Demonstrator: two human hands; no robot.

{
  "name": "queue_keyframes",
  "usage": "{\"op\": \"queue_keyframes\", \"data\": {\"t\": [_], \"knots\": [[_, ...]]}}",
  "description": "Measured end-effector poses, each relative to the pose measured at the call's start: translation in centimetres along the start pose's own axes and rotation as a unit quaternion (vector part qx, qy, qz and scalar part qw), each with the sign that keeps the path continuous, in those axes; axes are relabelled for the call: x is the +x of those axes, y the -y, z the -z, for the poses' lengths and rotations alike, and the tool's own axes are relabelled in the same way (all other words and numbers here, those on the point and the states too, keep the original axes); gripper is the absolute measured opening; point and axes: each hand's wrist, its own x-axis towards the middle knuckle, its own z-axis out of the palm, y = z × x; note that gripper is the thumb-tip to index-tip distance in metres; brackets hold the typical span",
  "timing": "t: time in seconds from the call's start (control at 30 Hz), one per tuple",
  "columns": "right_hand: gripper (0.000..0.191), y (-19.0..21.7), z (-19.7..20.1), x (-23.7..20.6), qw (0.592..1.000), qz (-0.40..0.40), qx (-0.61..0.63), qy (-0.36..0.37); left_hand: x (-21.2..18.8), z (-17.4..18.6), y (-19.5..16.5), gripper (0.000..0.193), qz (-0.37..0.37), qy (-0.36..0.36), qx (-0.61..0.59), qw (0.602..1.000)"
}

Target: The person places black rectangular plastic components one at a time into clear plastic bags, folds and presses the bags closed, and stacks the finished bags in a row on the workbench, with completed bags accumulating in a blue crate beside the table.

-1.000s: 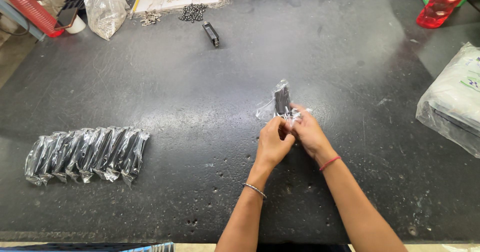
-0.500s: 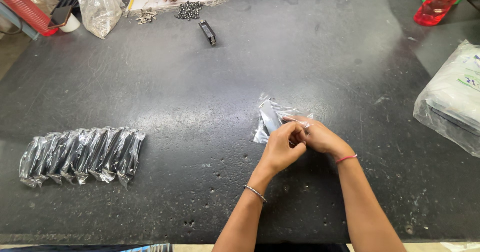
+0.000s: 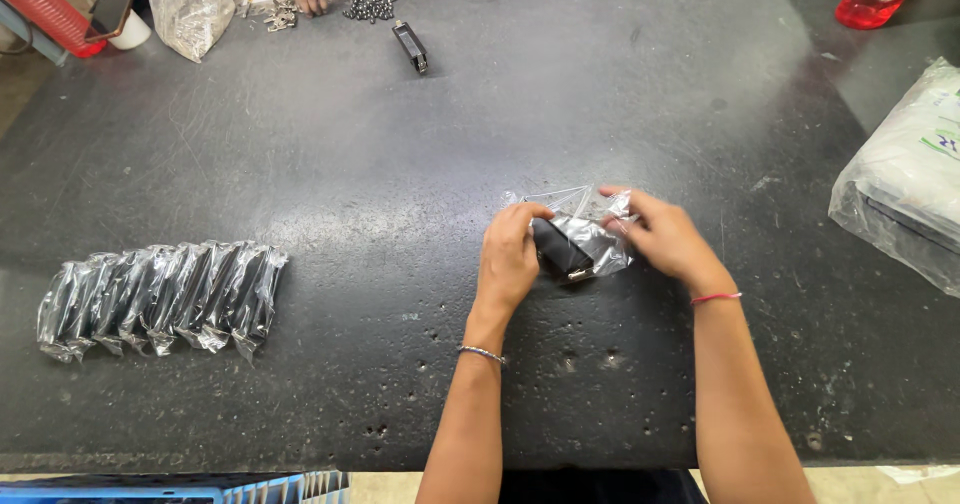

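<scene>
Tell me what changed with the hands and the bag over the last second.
The clear bag with the black part went from upright to lying flat on the table. The left hand and right hand moved apart to its two ends, still gripping it. The row of packed bags stayed put.

Bare forearms, no sleeves — a thin silver bangle (image 3: 482,355) left, a red thread band (image 3: 715,298) right.

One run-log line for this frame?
left hand: holds clear bag | right hand: holds bag | inside: black part | left: bagged row
</scene>
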Motion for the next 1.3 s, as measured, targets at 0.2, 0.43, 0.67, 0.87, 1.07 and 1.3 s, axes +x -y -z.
{"op": "queue_keyframes", "data": {"t": [0.2, 0.43, 0.67, 0.87, 1.07, 1.3], "knots": [[0.041, -2.5, 2.3, -0.1, 0.980, 0.003, -0.032, -0.195, -0.7, -2.0, 0.6, 0.031, -0.076, 0.036, 0.080, 0.993], [0.037, -2.5, 1.5, 0.3, 0.986, -0.152, 0.031, -0.064, -0.4, -1.9, -1.0, 0.020, -0.008, 0.055, 0.127, 0.990], [0.034, -2.0, 1.7, 0.0, 0.986, -0.124, -0.016, -0.113, 0.0, 0.3, -3.0, 0.046, 0.267, 0.171, 0.093, 0.944], [0.031, -2.3, 1.5, 0.4, 0.985, -0.117, -0.015, -0.124, 0.6, 0.8, -1.3, 0.093, 0.243, -0.001, 0.066, 0.968], [0.029, -1.7, 0.5, 0.4, 0.990, -0.104, -0.010, -0.093, 1.4, -1.3, 1.1, 0.100, 0.346, 0.144, 0.021, 0.927], [0.027, -1.6, -0.7, 0.7, 0.993, -0.102, 0.039, -0.053, 0.2, -3.2, 4.8, 0.033, 0.314, 0.077, 0.065, 0.944]]}}
